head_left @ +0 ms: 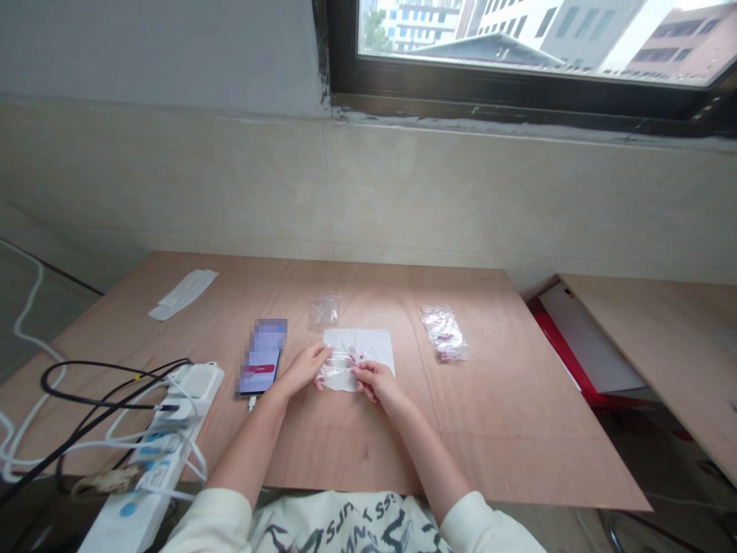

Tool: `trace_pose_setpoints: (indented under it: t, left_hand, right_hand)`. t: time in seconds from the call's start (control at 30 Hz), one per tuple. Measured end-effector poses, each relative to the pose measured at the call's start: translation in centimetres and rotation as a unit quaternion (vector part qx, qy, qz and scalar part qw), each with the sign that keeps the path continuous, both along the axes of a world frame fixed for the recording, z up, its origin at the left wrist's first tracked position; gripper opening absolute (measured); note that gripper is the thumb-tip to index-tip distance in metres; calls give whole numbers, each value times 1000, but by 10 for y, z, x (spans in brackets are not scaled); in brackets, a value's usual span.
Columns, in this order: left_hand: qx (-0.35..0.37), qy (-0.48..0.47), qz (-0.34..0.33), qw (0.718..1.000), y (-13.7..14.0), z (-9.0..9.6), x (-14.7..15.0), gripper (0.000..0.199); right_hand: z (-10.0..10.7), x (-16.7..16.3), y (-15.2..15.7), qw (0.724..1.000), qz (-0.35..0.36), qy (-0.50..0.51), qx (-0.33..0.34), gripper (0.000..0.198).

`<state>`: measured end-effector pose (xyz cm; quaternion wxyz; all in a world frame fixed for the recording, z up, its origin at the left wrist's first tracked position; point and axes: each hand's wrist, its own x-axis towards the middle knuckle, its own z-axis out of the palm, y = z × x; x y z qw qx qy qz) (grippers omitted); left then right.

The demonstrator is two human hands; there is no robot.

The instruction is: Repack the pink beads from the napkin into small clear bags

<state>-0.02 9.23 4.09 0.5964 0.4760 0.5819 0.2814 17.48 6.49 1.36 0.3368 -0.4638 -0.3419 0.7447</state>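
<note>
Clear plastic, a small bag [338, 369], is pinched between both hands just below the middle of the frame. The left hand [306, 367] is closed on the bag's left edge, fingers curled toward the thumb, and the right hand [373, 378] is closed on its right edge in the same narrow pinch. The bag is stretched between the two, slightly above the fingertips of each hand, and small pinkish pieces can be made out inside it near the right hand; what they are cannot be told. Beneath the bag and the fingertips a white sheet of paper [368, 346] is spread flat on the plywood table [489, 430], its upper and right parts left uncovered.

Just left of the left hand a phone [262, 361] is laid face up, its screen lit, with a white cable plugged into its lower end. Above the paper, toward the centre of the frame, an empty-looking clear bag [325, 309] is seen. To the right of the paper, well apart from the right hand, a filled clear bag [443, 332] with pinkish contents is laid at a slant. At the upper left of the table a folded white strip [183, 293] is placed. At the lower left of the frame a white power strip [166, 438] with black and white cables hangs over the table edge. A window [518, 46] fills the upper right.
</note>
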Motion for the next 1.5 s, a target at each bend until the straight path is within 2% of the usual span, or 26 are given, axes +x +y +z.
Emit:
trace_pose_setpoints:
  t: [0.1,0.33,0.53,0.87,1.07,1.33,1.5]
  left_hand:
    - [10,11,-13,1000,3,1,-1,26]
    - [26,8,9,1000,3,5,5,24]
    - [16,7,11,1000,2,-1,8,33]
    - [54,16,20,998,7,-6,3,29]
    - [35,14,11,999,7,-4,7,30]
    - [42,11,32,999,7,-12,7,25]
    - [43,-3,35,998,3,-6,7,27]
  right_hand:
    - [-1,0,1,1000,2,3,-2,29]
    - [1,-1,0,1000,1,3,-1,29]
    - [3,0,-1,1000,12,-11,3,29]
    - [3,-1,0,1000,1,-12,4,31]
    - [1,-1,0,1000,-1,-18,-1,32]
    - [4,-1,0,1000,4,-25,-3,33]
    - [5,-2,0,1000,3,-18,1,31]
